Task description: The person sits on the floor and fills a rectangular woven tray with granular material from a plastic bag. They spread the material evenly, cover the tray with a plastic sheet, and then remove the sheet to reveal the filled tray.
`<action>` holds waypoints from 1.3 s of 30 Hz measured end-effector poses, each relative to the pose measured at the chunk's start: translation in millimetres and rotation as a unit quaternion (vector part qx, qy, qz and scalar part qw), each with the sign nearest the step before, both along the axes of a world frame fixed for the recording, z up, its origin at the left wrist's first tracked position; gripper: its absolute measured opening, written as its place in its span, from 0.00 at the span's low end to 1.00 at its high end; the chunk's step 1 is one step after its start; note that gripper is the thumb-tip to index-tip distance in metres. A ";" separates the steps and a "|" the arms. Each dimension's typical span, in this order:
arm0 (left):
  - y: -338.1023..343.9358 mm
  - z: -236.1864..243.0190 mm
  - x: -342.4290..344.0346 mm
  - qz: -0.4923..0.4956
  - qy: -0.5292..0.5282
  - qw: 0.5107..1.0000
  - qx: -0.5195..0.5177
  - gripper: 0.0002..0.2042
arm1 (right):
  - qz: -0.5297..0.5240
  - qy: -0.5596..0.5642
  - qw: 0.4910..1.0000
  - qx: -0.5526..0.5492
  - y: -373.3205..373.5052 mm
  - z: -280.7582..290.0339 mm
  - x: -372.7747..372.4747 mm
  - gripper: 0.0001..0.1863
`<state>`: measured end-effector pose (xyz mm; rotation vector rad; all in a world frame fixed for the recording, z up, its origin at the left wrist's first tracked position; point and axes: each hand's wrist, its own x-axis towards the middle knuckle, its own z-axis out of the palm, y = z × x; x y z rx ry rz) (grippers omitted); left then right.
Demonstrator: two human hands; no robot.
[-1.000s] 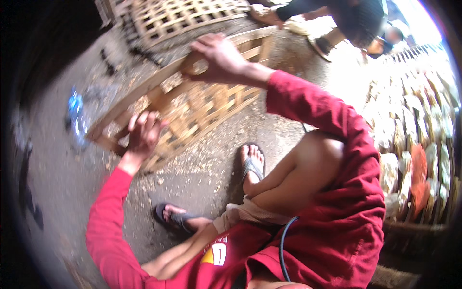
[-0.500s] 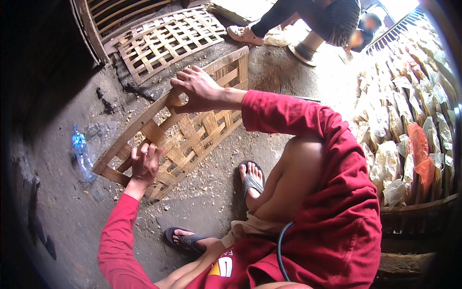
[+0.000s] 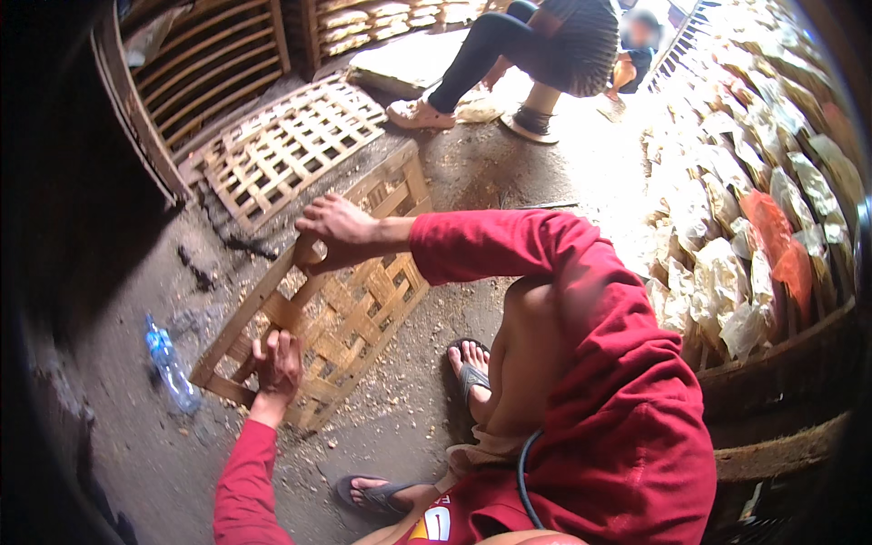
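Observation:
Tilted above the dirt floor in front of me is a woven bamboo lattice panel in a wooden frame. My right hand is closed over its long upper edge, thumb on the near side. Lower down, near the panel's left end, my left hand has its fingers curled around the woven strips. Parts of the fingers are hidden behind the lattice. A clear plastic bottle with a blue label lies on the floor just left of the panel.
Another lattice panel lies beyond, beside a slatted wooden frame. A seated person is at the back, with someone else farther off. Along the right, a rack holds rows of plastic-wrapped pieces, one orange.
The view has tilted up, so more of the back shows and the panel and bottle sit lower in the picture. Both hands keep their hold on the panel.

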<state>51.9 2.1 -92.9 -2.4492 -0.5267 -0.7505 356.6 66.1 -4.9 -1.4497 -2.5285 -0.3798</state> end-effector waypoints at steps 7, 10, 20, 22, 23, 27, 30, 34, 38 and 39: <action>6.4 1.2 -30.3 0.044 0.018 0.997 -0.056 0.11 | 0.009 0.029 0.996 -0.088 12.7 28.3 -40.7 0.44; 13.1 10.8 -14.3 -0.005 0.041 0.995 -0.089 0.06 | 0.006 0.015 0.989 -0.149 29.6 24.8 -28.6 0.36; 10.6 26.1 7.9 0.059 0.102 0.977 -0.177 0.10 | 0.020 0.016 0.992 -0.120 56.3 0.5 -35.6 0.38; 12.0 23.7 7.4 0.117 0.096 0.965 -0.216 0.10 | 0.027 0.026 0.994 -0.100 54.6 2.3 -35.4 0.39; 8.7 23.1 5.8 0.099 0.067 0.971 -0.209 0.09 | 0.027 0.036 0.991 -0.127 56.0 2.5 -36.6 0.39; 2.6 21.8 2.5 0.076 0.039 0.983 -0.161 0.09 | 0.036 0.054 0.991 -0.119 51.6 0.9 -31.7 0.39; -11.2 30.2 4.8 0.099 0.022 0.969 -0.226 0.10 | 0.020 0.054 0.994 -0.098 38.7 2.1 -28.7 0.39; -14.5 22.3 -9.6 0.149 0.049 0.959 -0.236 0.13 | 0.027 0.035 0.992 -0.120 29.9 17.7 -29.6 0.42; -11.2 24.6 -8.6 0.136 0.015 0.940 -0.312 0.14 | 0.022 0.014 0.996 -0.090 22.8 20.7 -25.9 0.45; -6.9 17.4 -14.5 0.124 0.006 0.946 -0.300 0.14 | 0.018 0.005 0.993 -0.113 25.2 22.6 -28.1 0.46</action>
